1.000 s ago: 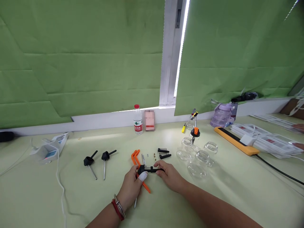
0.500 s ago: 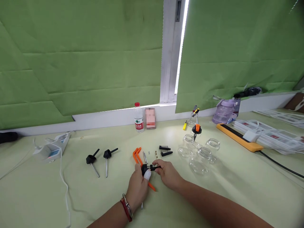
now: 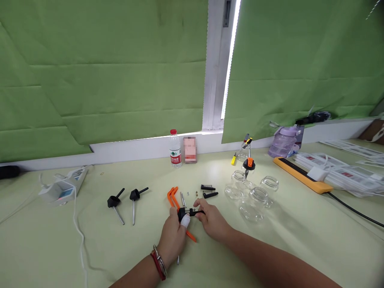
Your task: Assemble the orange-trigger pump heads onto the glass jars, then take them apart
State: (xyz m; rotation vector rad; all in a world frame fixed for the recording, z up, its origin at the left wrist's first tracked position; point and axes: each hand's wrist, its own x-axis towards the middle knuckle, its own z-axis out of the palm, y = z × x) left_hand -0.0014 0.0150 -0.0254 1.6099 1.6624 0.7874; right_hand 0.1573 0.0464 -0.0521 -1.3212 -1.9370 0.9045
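The black plastic piece (image 3: pixel 193 212) was between the two hands, over the surface (image 3: pixel 126 246). The left hand (image 3: pixel 173 237) had its fingers wrapped around the thick end; the right hand (image 3: pixel 215 221) had its fingers closed in a pinch on the thin end. It looked light, stiff and somewhat smooth, best steadied by the thick end. Orange pieces (image 3: pixel 173 195) lay by the left hand, small springs (image 3: pixel 207 186) beyond the right, glass jars (image 3: pixel 252 212) farther right.

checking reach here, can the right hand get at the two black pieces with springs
Probably yes: the two black pieces lie just beyond the right hand with nothing visible between, though its fingers seem busy on a black part and would likely need freeing.
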